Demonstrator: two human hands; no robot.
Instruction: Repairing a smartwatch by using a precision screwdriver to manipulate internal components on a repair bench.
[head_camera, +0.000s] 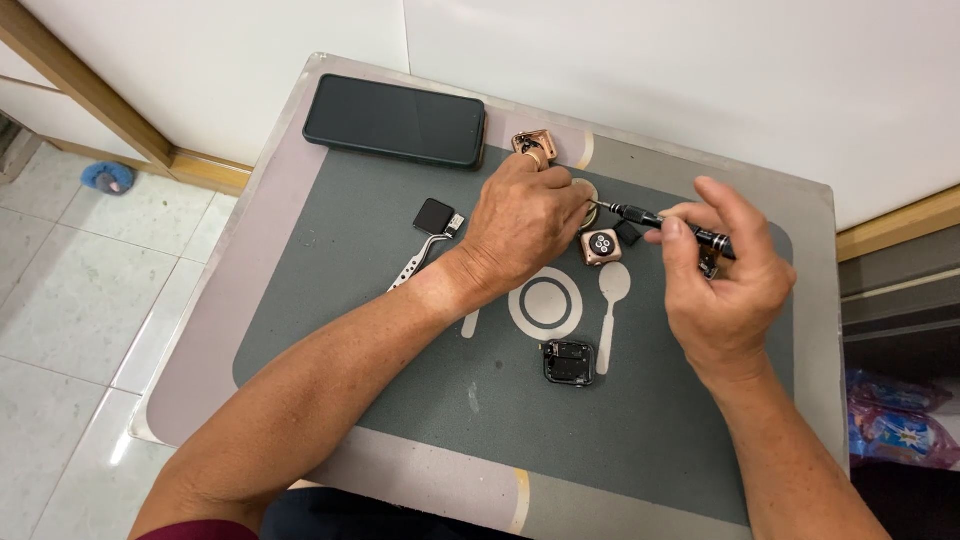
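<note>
The right hand (725, 290) pinches a black screwdriver (668, 222) between thumb and fingers, its shaft lying nearly level and its tip pointing left toward a small round part (587, 190) near the far edge of the mat (400, 340). The left hand (525, 225) lies palm down over that spot, its fingers bent onto the round part; how firmly it holds it cannot be told. The two hands are close, apart by the length of the screwdriver's tip.

Just in front of the tip sits a rose-gold watch case (601, 247), back upward, with a round dark sensor window. A second rose-gold case (535, 144) lies at the far edge of the mat, just beyond the left hand's fingertips and partly hidden by them. A small black piece (628, 232) lies beside the first case, under the screwdriver.

Nearer the front, a black square module (569, 362) rests beside the spoon printed on the mat. Left of the left wrist lie metal tweezers (425, 257), their tips at a small black square screen (433, 216). A dark phone (395, 121) lies face up at the far left corner of the tabletop (290, 160). The mat is grey with a pale plate-and-cutlery print.
</note>
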